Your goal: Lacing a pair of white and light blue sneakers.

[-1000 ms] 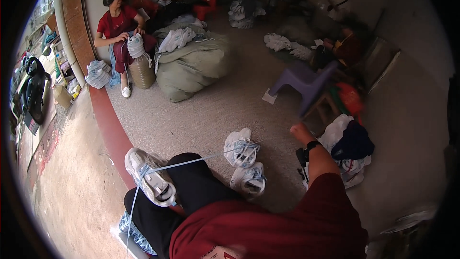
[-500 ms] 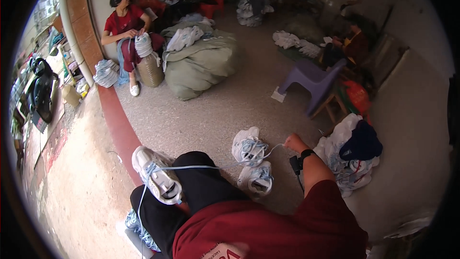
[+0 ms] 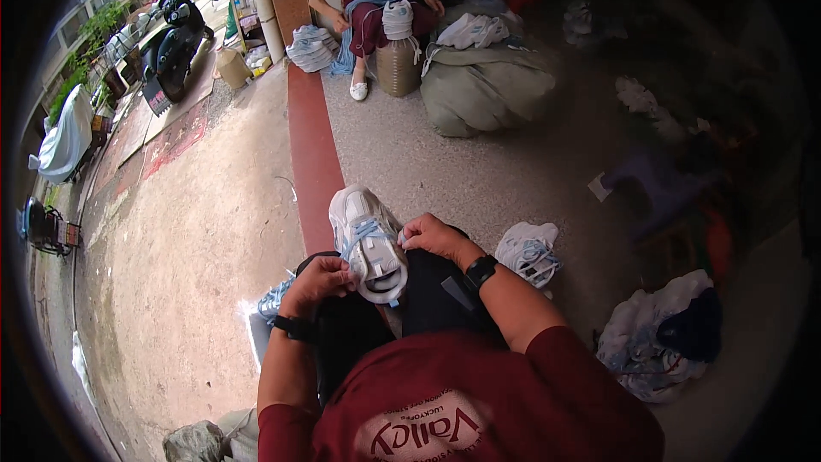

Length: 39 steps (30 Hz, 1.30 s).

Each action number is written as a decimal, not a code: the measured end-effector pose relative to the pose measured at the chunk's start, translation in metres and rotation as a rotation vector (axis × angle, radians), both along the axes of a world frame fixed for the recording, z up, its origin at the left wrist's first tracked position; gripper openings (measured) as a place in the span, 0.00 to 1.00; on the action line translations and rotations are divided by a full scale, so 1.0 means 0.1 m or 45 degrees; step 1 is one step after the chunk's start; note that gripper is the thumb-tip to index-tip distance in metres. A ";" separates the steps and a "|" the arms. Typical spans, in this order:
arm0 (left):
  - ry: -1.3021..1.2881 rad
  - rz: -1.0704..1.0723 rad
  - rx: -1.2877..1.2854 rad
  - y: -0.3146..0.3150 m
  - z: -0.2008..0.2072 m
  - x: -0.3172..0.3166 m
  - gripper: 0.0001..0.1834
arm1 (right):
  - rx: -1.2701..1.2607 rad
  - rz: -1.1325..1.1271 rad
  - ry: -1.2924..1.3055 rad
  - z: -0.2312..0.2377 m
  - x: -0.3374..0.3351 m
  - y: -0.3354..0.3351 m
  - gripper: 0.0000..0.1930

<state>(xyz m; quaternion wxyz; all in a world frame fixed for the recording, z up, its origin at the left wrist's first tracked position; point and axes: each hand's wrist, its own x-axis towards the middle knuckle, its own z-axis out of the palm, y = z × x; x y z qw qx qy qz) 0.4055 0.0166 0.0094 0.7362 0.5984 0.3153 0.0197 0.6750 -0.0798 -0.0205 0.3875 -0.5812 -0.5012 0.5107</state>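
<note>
A white sneaker (image 3: 370,261) with light blue laces (image 3: 366,229) rests over my thighs, its toe pointing away from me. At its left side, near the ankle opening, my left hand (image 3: 321,281) is closed, with thumb and fingertips pinched together. My right hand (image 3: 438,236) pinches close to the eyelet edge on the sneaker's right side. What sits between the fingertips of either hand is too small to make out. On the floor to the right lies another white sneaker (image 3: 526,250) with blue laces.
A bundle of light blue laces (image 3: 275,298) is by my left leg. White shoes (image 3: 629,334) are heaped at the right under a dark blue cloth (image 3: 691,327). Ahead, a seated person (image 3: 368,0) is beside a large green sack (image 3: 487,90). A purple chair (image 3: 654,184) stands far right.
My right hand has come in from the far right, where it held a lace stretched out, to the sneaker. My left hand now shows. The view has swung left.
</note>
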 end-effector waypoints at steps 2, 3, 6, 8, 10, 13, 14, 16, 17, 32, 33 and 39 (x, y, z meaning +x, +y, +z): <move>-0.097 0.215 -0.088 0.08 -0.07 0.14 0.05 | 0.146 -0.116 0.072 -0.06 -0.04 0.09 0.03; -0.186 0.281 -0.047 0.11 -0.12 0.16 0.04 | 0.076 -0.163 0.100 -0.07 -0.07 0.14 0.06; -0.380 0.460 0.153 0.18 -0.22 0.28 0.03 | 0.171 -0.205 -0.067 -0.04 -0.08 0.21 0.06; -0.347 0.521 0.170 0.17 -0.27 0.29 0.03 | 0.254 -0.307 -0.068 -0.05 -0.13 0.24 0.06; -0.448 0.527 0.186 0.16 -0.32 0.30 0.04 | 0.155 -0.340 0.021 -0.07 -0.18 0.26 0.06; -0.459 0.553 0.149 0.12 -0.31 0.27 0.05 | 0.372 -0.501 0.105 -0.11 -0.28 0.28 0.06; -0.464 0.564 0.157 0.11 -0.31 0.27 0.06 | 0.283 -0.531 0.108 -0.09 -0.28 0.27 0.05; -0.450 0.564 0.161 0.13 -0.36 0.24 0.06 | 0.196 -0.556 0.115 -0.06 -0.32 0.25 0.05; -0.439 0.561 0.166 0.13 -0.38 0.23 0.06 | 0.203 -0.498 0.260 -0.06 -0.34 0.23 0.04; -0.431 0.566 0.244 0.09 -0.30 0.26 0.08 | 0.300 -0.602 0.269 -0.16 -0.38 0.31 0.05; -0.432 0.564 0.247 0.09 -0.31 0.26 0.08 | 0.283 -0.623 0.248 -0.17 -0.38 0.33 0.05; -0.435 0.555 0.286 0.12 -0.33 0.27 0.09 | 0.529 -0.662 -0.486 -0.28 -0.36 0.42 0.06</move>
